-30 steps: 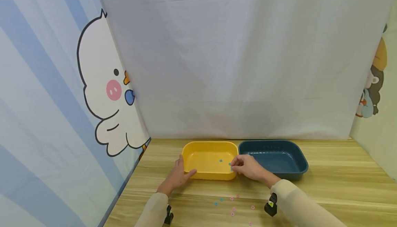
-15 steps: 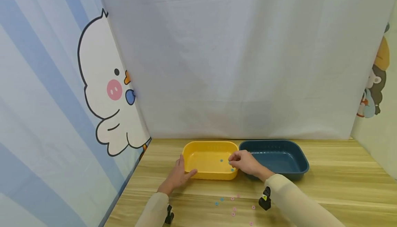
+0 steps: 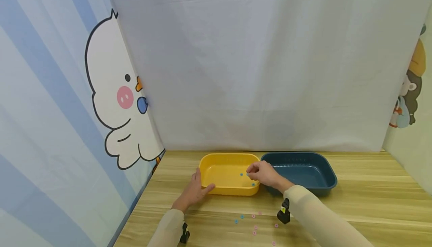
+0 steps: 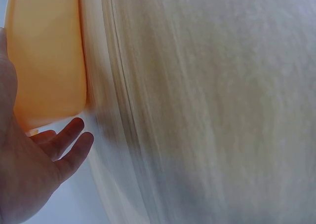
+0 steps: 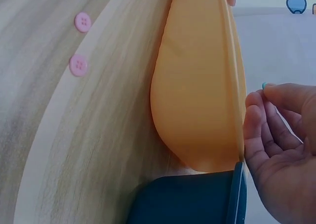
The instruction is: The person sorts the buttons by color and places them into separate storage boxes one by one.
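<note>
Thumb and forefinger of my right hand pinch a small blue button above the right end of a yellow plastic basin. Inside that basin, a blue button lies left of the fingertips and another blue button shows near the front right corner. My left hand rests at the basin's left front corner, thumb along the front rim and fingers at the left side. In the left wrist view its fingers are extended and spread beside the basin's end wall.
A dark blue basin stands close against the yellow one's right end, partly behind my right forearm. On the wooden table in front lie two blue buttons and several pink buttons. A grey-white curtain hangs behind.
My right hand has moved slightly left and away from me over the yellow basin, still pinching a blue button. The left hand stays at its corner.
</note>
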{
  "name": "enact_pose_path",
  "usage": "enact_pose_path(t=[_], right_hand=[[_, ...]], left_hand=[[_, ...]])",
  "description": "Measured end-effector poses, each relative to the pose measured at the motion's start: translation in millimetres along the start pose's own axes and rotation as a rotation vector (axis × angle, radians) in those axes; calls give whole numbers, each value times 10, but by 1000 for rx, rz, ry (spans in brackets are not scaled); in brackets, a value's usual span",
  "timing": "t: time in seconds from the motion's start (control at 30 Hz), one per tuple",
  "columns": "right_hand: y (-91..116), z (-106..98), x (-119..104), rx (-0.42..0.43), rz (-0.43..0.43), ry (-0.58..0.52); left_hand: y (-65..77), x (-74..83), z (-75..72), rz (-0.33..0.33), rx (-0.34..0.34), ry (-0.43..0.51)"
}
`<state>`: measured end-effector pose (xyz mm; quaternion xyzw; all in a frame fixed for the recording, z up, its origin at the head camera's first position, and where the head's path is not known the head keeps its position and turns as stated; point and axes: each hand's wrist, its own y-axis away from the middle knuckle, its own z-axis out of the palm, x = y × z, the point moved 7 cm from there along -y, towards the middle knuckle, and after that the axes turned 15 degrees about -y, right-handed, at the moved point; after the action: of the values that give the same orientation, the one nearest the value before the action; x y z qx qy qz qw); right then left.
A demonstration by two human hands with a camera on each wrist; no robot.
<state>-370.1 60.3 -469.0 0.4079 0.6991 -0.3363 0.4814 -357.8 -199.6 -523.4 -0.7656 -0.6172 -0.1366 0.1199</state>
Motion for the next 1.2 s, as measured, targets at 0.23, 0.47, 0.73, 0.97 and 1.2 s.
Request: enact_pose_path(t=[0.23, 0.47, 0.73, 0.97, 1.2], right_hand=[[-59, 2, 7, 9, -7, 15], [-93, 13, 6, 16, -2, 45], [-121, 29, 4, 20, 12, 43], [-152, 51, 24, 27, 38, 53], [-188, 57, 31, 43, 48, 63]], left_hand=[[4, 3, -4, -4, -3, -5], [15, 23, -28, 13, 5, -5], [23, 29, -34, 17, 9, 7], [19, 21, -14, 12, 4, 12], [12, 10, -13, 4, 4, 8]])
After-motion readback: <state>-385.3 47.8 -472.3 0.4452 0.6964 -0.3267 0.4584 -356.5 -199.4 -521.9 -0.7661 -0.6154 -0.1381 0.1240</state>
